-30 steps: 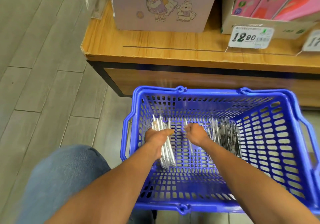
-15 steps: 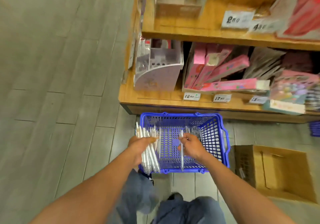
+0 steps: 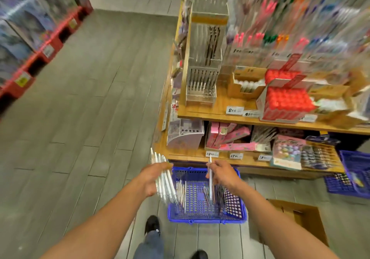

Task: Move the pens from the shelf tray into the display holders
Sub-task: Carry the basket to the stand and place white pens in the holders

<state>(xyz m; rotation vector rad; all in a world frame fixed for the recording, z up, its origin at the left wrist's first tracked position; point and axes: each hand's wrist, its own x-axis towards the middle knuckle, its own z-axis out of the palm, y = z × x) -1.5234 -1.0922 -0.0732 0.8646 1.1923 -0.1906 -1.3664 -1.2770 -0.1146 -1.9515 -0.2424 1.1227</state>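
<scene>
My left hand (image 3: 153,176) grips a bundle of white pens (image 3: 163,175) that fan out above and below the fist. My right hand (image 3: 222,173) pinches a single white pen (image 3: 210,178), held upright. Both hands hover above a blue plastic basket (image 3: 239,214) on the floor, with more pens lying inside it. Clear acrylic display holders (image 3: 202,84) stand on the upper wooden shelf, several dark pens upright in them. Taller clear holders (image 3: 210,36) rise behind, blurred.
A two-level wooden shelf (image 3: 210,115) carries red boxes (image 3: 286,102), pink packs and price tags. A white desk organiser (image 3: 185,135) sits on the lower level. An open cardboard box (image 3: 300,216) lies at right on the floor, a second blue basket (image 3: 356,174) beyond it.
I have stood up from the basket: the view rose from inside it to the whole shelf. Both hands lifted out, left with the bundle, right with one pen.
</scene>
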